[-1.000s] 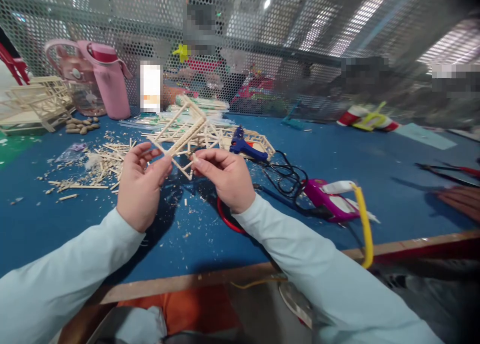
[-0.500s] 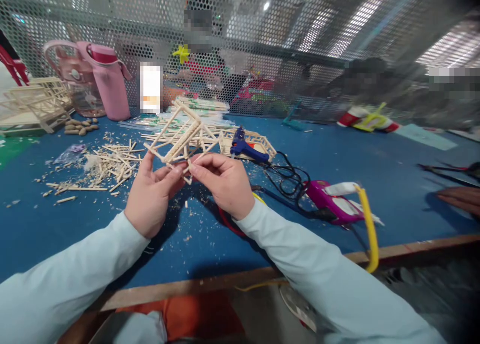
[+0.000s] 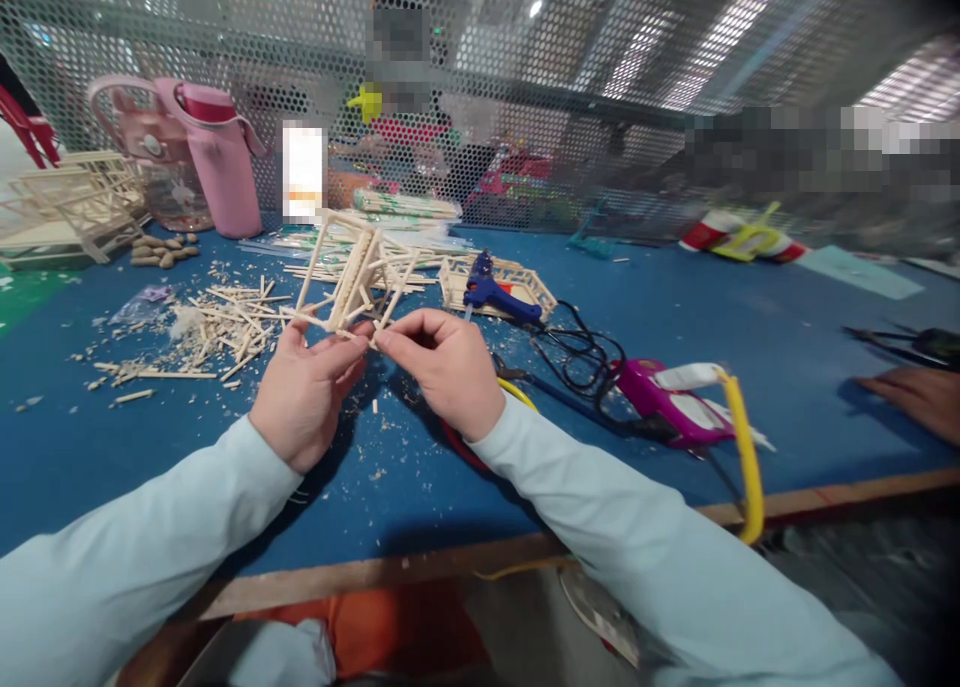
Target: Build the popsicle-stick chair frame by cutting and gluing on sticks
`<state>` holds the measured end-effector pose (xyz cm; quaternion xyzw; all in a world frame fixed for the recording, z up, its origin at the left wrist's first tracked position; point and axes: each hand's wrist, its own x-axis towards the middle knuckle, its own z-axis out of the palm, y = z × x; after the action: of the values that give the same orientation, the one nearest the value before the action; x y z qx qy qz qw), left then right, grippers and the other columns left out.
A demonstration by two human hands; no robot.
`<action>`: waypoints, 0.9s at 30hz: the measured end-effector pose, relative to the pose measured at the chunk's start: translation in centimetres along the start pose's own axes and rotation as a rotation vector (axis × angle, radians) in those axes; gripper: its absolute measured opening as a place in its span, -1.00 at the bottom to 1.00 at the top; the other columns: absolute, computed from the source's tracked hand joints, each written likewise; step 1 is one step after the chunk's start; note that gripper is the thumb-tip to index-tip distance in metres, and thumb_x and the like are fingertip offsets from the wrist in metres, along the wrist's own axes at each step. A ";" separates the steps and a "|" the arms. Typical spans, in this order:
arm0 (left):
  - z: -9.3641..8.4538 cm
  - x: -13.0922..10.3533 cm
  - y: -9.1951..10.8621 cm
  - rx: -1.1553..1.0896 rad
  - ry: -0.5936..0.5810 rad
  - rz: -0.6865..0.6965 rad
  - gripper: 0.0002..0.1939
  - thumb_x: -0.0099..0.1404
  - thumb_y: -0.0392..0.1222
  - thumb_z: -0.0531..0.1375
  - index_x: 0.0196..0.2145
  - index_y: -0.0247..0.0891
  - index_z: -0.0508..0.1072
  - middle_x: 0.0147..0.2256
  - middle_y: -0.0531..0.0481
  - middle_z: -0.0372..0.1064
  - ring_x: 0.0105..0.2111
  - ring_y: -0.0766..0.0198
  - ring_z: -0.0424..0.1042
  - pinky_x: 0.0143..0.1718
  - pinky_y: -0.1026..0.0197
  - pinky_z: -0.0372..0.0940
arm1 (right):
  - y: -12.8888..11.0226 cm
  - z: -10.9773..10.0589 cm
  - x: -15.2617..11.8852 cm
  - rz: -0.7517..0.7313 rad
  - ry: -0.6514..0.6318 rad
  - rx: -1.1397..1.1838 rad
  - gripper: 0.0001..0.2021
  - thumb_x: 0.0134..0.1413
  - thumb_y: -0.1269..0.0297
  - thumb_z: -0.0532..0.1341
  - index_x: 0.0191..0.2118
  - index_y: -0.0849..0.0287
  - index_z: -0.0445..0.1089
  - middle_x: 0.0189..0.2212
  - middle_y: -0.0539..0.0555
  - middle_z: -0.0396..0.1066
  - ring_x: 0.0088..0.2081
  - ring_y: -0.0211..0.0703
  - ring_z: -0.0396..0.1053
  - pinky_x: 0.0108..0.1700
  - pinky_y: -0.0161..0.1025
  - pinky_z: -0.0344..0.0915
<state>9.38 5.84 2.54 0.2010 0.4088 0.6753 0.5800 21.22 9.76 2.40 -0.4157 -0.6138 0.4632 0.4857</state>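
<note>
A small frame of pale wooden sticks is held up over the blue table. My left hand grips its lower left part, thumb and fingers closed on the sticks. My right hand pinches the frame's lower right end between thumb and forefinger, close to the left fingertips. Just right of the frame, a blue glue gun rests on a wooden stick model. Cut stick pieces lie in a heap on the left.
Behind stand a pink bottle and a clear jug. A purple device with cables lies on the right. Another person's hand is at the right edge, near pliers. More stick models stand far left.
The stick frame has turned in my hands and stands more upright, its top now further left. My fingertips stay close together. The other person's hand at the right edge has moved left.
</note>
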 end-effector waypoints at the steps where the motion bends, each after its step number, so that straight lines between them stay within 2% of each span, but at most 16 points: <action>1: 0.0 0.0 0.0 -0.011 0.002 -0.026 -0.58 0.07 -0.50 0.26 -0.22 -0.18 0.18 -0.38 0.07 0.47 -0.40 0.41 0.46 -0.36 0.36 0.27 | 0.0 0.0 0.1 0.022 -0.004 0.016 -0.77 -0.33 0.23 0.43 -0.56 0.21 0.40 -0.59 -0.06 0.41 -0.53 -0.36 0.26 -0.42 -0.33 0.25; 4: -0.1 0.1 -0.1 -0.016 -0.001 -0.075 -0.66 0.12 -0.45 0.26 -0.23 -0.23 0.22 -0.41 0.07 0.44 -0.46 0.44 0.42 -0.43 0.38 0.21 | -0.2 -0.1 0.2 0.065 -0.025 0.062 -0.70 -0.45 0.20 0.47 -0.57 0.21 0.40 -0.60 -0.08 0.39 -0.53 -0.38 0.25 -0.41 -0.34 0.25; 7: -0.2 0.0 -0.2 0.011 -0.018 -0.048 -0.66 0.11 -0.45 0.27 -0.22 -0.27 0.24 -0.45 0.09 0.42 -0.47 0.46 0.39 -0.42 0.38 0.20 | -0.3 -0.1 0.2 0.085 -0.046 0.074 -0.67 -0.47 0.16 0.47 -0.58 0.23 0.38 -0.61 -0.09 0.36 -0.54 -0.41 0.22 -0.43 -0.36 0.21; 12: -0.4 -0.2 -0.4 0.048 -0.032 -0.028 -0.39 0.00 -0.43 0.35 -0.03 -0.24 0.19 -0.40 0.07 0.46 -0.40 0.39 0.41 -0.34 0.31 0.22 | 0.2 -0.1 0.3 0.053 -0.069 0.067 -0.69 -0.38 0.19 0.44 -0.56 0.22 0.33 -0.62 -0.14 0.29 -0.55 -0.43 0.16 -0.47 -0.37 0.14; 14: -0.4 -0.3 -0.4 0.066 -0.036 -0.040 -0.34 -0.03 -0.42 0.36 -0.01 -0.24 0.20 -0.38 0.07 0.47 -0.41 0.39 0.40 -0.35 0.31 0.21 | 0.5 -0.1 0.3 0.045 -0.073 0.086 -0.72 -0.34 0.23 0.42 -0.50 0.20 0.33 -0.60 -0.15 0.29 -0.54 -0.43 0.17 -0.45 -0.37 0.14; 17: -0.5 -0.3 -0.4 0.081 -0.067 -0.049 -0.40 -0.06 -0.41 0.36 -0.06 -0.27 0.25 -0.35 0.04 0.48 -0.41 0.41 0.40 -0.37 0.34 0.21 | 0.7 -0.2 0.3 0.090 -0.135 0.115 -0.78 -0.27 0.25 0.36 -0.42 0.20 0.39 -0.54 -0.12 0.36 -0.48 -0.40 0.26 -0.34 -0.34 0.22; 20: -0.6 -0.3 -0.4 0.095 -0.080 -0.061 -0.44 -0.08 -0.43 0.36 -0.11 -0.29 0.27 -0.35 0.03 0.49 -0.43 0.43 0.39 -0.37 0.35 0.22 | 0.7 -0.5 0.3 0.144 -0.205 0.122 -0.82 -0.27 0.28 0.35 -0.45 0.22 0.42 -0.51 -0.09 0.41 -0.44 -0.38 0.31 -0.25 -0.32 0.25; 27: -0.7 -0.4 -0.1 0.115 -0.062 -0.056 -0.69 -0.06 -0.40 0.32 -0.32 -0.33 0.35 -0.43 0.02 0.48 -0.46 0.41 0.39 -0.37 0.35 0.27 | 0.5 -0.6 0.4 0.141 -0.187 0.112 -0.79 -0.34 0.29 0.40 -0.47 0.23 0.45 -0.55 -0.10 0.41 -0.48 -0.39 0.28 -0.29 -0.33 0.23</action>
<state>8.99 5.25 2.10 0.2436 0.4343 0.6275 0.5985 21.79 10.32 2.06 -0.3851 -0.5988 0.5665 0.4150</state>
